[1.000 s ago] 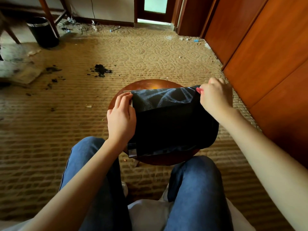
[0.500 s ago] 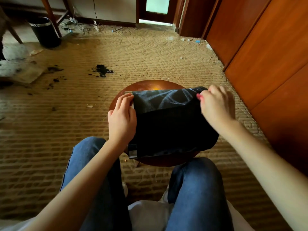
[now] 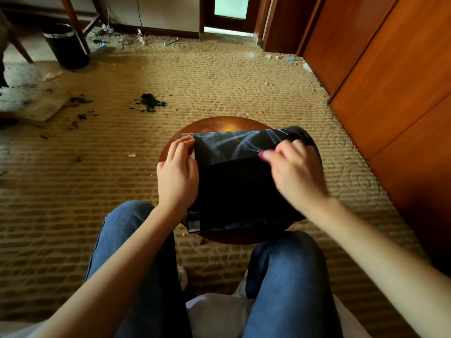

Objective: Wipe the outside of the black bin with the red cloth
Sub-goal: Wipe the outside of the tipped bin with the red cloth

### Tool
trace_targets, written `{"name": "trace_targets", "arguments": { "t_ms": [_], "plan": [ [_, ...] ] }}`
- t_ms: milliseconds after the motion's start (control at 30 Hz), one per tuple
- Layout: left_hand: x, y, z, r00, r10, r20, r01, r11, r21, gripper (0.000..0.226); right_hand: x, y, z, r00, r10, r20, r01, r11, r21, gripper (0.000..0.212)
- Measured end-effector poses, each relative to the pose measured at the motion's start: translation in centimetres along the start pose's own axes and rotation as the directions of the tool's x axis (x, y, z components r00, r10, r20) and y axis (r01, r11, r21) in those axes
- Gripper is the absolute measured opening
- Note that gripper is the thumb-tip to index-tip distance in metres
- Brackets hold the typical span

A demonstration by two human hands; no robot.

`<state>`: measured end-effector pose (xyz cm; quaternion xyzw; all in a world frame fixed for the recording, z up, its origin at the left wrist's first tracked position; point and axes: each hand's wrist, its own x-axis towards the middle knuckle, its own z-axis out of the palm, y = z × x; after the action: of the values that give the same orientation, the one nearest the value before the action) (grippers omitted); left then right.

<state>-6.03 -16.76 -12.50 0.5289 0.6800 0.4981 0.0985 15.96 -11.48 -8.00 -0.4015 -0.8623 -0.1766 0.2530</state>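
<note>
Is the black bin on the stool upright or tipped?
Tipped: the black bin lies sideways on the stool, left hand at its rim.

Black bin [image 3: 244, 191], seemingly red cloth [image 3: 264, 155]
</note>
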Motion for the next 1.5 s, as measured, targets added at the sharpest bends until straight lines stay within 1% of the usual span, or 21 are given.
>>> {"name": "trace_targets", "arguments": {
  "t_ms": [100, 167, 267, 400, 500, 567, 633, 667, 700, 733, 800, 900, 967, 1067, 1133, 1167, 1233, 1300, 1333, 1400, 1500],
  "plan": [
    [-0.1, -0.1, 0.0, 1.000, 0.011, 0.003, -0.011, 1.000, -0.011, 0.051, 1.8, 4.5, 0.2, 0.958, 0.271, 0.094, -0.263, 0.960, -0.095, 0.019],
    [0.0, -0.1, 0.0, 1.000, 0.010, 0.000, -0.010, 1.000, -0.015, 0.050, 2.1, 4.6, 0.4, 0.931, 0.348, 0.110, -0.338, 0.936, -0.094, 0.020],
    [0.1, -0.1, 0.1, 1.000, -0.003, -0.006, 0.003, 1.000, -0.027, 0.047, 1.2, 0.7, 0.6, 0.974, 0.225, 0.025, -0.226, 0.974, 0.017, 0.024],
    [0.1, -0.1, 0.1, 1.000, 0.014, -0.004, -0.015, 0.999, -0.029, 0.051, -0.7, -6.4, 0.5, 0.999, 0.023, -0.028, -0.019, 0.990, 0.139, 0.012],
    [0.0, -0.3, -0.1, 1.000, 0.028, 0.002, -0.027, 1.000, -0.008, 0.051, -0.8, -5.6, 0.5, 0.996, -0.080, -0.029, 0.084, 0.981, 0.175, 0.016],
    [-0.1, -0.3, -0.2, 1.000, 0.031, 0.001, -0.031, 1.000, -0.003, 0.048, -0.3, -2.0, 0.3, 0.999, -0.036, -0.033, 0.040, 0.990, 0.133, 0.022],
    [-0.1, -0.2, -0.1, 1.000, 0.025, -0.006, -0.025, 1.000, -0.007, 0.047, 0.5, 2.4, 0.0, 0.988, 0.152, 0.003, -0.152, 0.987, 0.052, 0.026],
    [0.0, -0.2, 0.0, 1.000, 0.019, -0.008, -0.019, 1.000, -0.012, 0.047, 1.0, 4.0, -0.2, 0.960, 0.276, 0.045, -0.276, 0.961, 0.015, 0.025],
    [0.1, -0.1, 0.0, 1.000, 0.015, -0.009, -0.015, 1.000, -0.017, 0.047, 1.3, 4.8, -0.2, 0.927, 0.364, 0.084, -0.364, 0.931, -0.025, 0.024],
    [0.2, -0.1, 0.1, 1.000, 0.011, -0.011, -0.011, 1.000, -0.024, 0.047, 1.6, 4.5, -0.1, 0.911, 0.401, 0.094, -0.398, 0.916, -0.049, 0.024],
    [0.3, -0.2, 0.2, 1.000, 0.002, -0.015, -0.003, 0.999, -0.042, 0.048, 2.1, 1.8, 0.4, 0.932, 0.354, 0.071, -0.353, 0.935, -0.025, 0.024],
    [0.2, -0.4, 0.2, 1.000, 0.014, -0.018, -0.015, 0.998, -0.056, 0.049, 1.8, -5.4, 0.9, 0.978, 0.210, -0.005, -0.207, 0.969, 0.133, 0.014],
    [-0.1, -0.5, 0.1, 0.999, 0.028, -0.015, -0.029, 0.998, -0.060, 0.049, 1.0, -10.0, 0.6, 0.994, 0.112, 0.005, -0.111, 0.969, 0.222, 0.009],
    [-0.3, -0.8, 0.0, 0.999, 0.035, -0.005, -0.036, 0.997, -0.068, 0.045, 0.1, -10.9, 0.5, 0.999, -0.045, 0.013, 0.040, 0.971, 0.237, 0.016],
    [-0.3, -0.7, -0.1, 0.999, 0.039, -0.004, -0.040, 0.997, -0.074, 0.044, 0.4, -7.2, 0.5, 0.999, -0.032, 0.000, 0.031, 0.980, 0.197, 0.021],
    [-0.3, -0.7, -0.1, 1.000, 0.031, -0.005, -0.031, 0.996, -0.079, 0.044, 0.6, -4.7, 0.3, 1.000, 0.017, -0.004, -0.017, 0.986, 0.163, 0.024],
    [-0.1, -0.7, 0.1, 1.000, 0.008, -0.006, -0.008, 0.995, -0.099, 0.043, 1.0, 0.4, 0.0, 0.977, 0.212, 0.035, -0.215, 0.973, 0.084, 0.026],
    [-0.1, -0.6, 0.2, 1.000, -0.005, -0.009, 0.004, 0.993, -0.120, 0.042, 1.2, 3.5, -0.3, 0.897, 0.431, 0.098, -0.433, 0.901, 0.009, 0.022],
    [-0.1, -0.7, 0.3, 1.000, -0.008, -0.013, 0.007, 0.992, -0.127, 0.042, 1.2, 3.7, -0.1, 0.872, 0.480, 0.095, -0.482, 0.876, -0.011, 0.020],
    [0.0, -0.8, 0.4, 1.000, -0.014, -0.024, 0.011, 0.989, -0.147, 0.042, 1.3, 1.4, 0.5, 0.895, 0.443, 0.047, -0.443, 0.897, -0.006, 0.016],
    [0.0, -0.9, 0.4, 0.999, 0.009, -0.050, -0.019, 0.981, -0.192, 0.041, 1.6, -6.6, 1.5, 0.967, 0.253, -0.018, -0.248, 0.958, 0.144, 0.014]
  ]
}}
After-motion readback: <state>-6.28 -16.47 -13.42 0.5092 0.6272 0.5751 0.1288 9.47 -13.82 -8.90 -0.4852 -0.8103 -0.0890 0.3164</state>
